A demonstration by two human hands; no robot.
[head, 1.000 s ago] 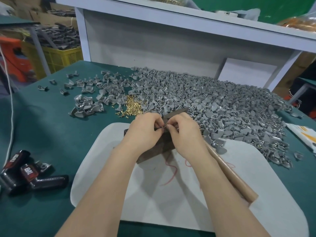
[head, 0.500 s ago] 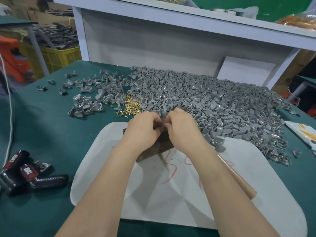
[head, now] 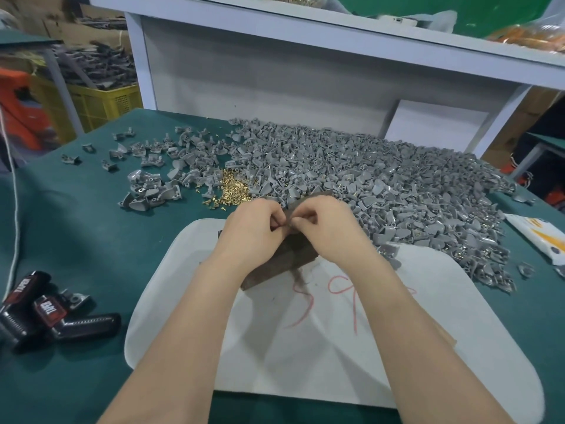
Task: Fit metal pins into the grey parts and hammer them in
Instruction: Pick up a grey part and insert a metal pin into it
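**Fiddly pin bit over the block, easy to fumble**

We've got both hands bunched together over the dark block (head: 284,261), which sits on the white mat (head: 305,362). The left hand (head: 253,228) and right hand (head: 330,231) both have their fingers curled right in with the tips meeting. They're pinching what looks like a small grey part (head: 286,229) between them. Whether a pin is in it yet we can't tell, the fingers cover it.

What could go wrong, we reckon: the bits are tiny, so one slip of the pinch drops them. A pin that bounces into the big heap of grey parts (head: 382,185) just beyond the block would be a pain to find. If the pin sits crooked, hammering could bend it or split the part.

Around us, the loose brass pins (head: 234,188) lie just far-left of the hands, at the heap's edge. A smaller scatter of parts (head: 149,194) lies further left. A black and red tool (head: 52,313) lies near left on the green table (head: 91,240), well apart. A white packet (head: 538,237) sits at the right edge. The heap spills onto the mat right of the block, so it crowds that side. We don't see a hammer plainly
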